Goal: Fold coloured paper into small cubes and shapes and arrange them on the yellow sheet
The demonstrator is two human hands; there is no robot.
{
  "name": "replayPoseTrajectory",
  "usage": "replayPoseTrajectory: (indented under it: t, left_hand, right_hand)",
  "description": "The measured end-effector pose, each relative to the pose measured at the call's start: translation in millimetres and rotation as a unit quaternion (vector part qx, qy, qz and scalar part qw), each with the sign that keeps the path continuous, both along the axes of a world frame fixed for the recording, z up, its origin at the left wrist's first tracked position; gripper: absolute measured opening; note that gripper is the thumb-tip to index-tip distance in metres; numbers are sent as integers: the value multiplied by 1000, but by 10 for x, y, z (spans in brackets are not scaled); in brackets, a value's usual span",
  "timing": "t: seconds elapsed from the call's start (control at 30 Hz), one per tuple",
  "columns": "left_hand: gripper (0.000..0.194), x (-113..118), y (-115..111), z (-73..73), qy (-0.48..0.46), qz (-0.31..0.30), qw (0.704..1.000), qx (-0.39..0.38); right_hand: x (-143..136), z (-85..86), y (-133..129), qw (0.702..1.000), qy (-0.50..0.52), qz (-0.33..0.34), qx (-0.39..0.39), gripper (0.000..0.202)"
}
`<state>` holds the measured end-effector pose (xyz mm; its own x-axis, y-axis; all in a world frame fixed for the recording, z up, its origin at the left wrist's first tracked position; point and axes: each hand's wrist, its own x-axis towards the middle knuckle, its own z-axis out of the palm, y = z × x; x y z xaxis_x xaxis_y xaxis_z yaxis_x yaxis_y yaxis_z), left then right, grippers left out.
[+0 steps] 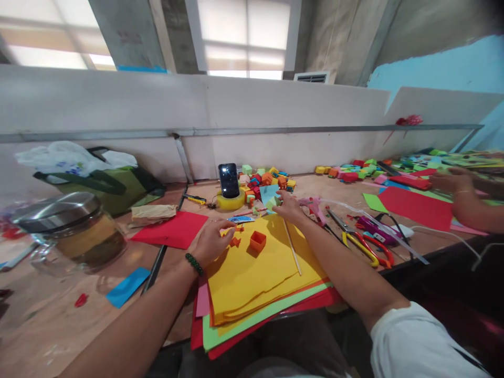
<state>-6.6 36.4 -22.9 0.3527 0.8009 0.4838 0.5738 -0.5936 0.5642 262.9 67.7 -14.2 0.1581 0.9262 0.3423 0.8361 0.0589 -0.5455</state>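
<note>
My left hand (214, 240) rests at the left side of a stack of yellow paper sheets (252, 278), fingers stretched out beside small orange paper scraps (235, 241). An open-topped orange paper box (258, 241) stands on the yellow sheets, apart from both hands. At the stack's far edge, my right hand (290, 206) has its thumb and fingertips around a pale green paper cube (272, 203). Under that cube lies a light blue paper piece (268, 192). A thin white stick (292, 249) lies on the yellow sheets below my right hand.
Behind stand a phone (229, 180) on a tape roll (231, 200) and a pile of coloured cubes (268, 178). To the right lie a pink glue gun (314, 206), scissors (360, 241) and another person's hand (452, 181). A glass jug (74, 231) stands left.
</note>
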Motion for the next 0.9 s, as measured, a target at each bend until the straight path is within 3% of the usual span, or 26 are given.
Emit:
replayPoseTrajectory:
  t: [0.13,0.27,0.4,0.53,0.73,0.83,0.9]
  left_hand:
    - [28,-20,-50,67,-9,-31,999,-14]
    - [63,6,-139,100,33,-136,990,14]
    - [76,129,-217,48,92,-161,983,4]
    - [64,190,-234,73,49,-140,989,10]
    - [24,-36,57,65,-112,46,993,-4]
    - [22,-110,198,-35,-110,58,992,-5]
    - [21,-105,226,-97,-84,49,995,1]
  right_hand:
    - [-1,219,-92,994,31,106,-10,59]
    - [-2,446,-300,967,23,253,0,43]
    - [40,550,-660,959,-43,278,-7,42]
    - [34,456,-1017,965,-83,235,-78,41]
    - [-180,149,-1225,958,-79,197,-192,55]
    - [-190,63,-1246,962,-81,193,-176,67]
    - [-135,71,-1265,968,-68,196,-144,62]
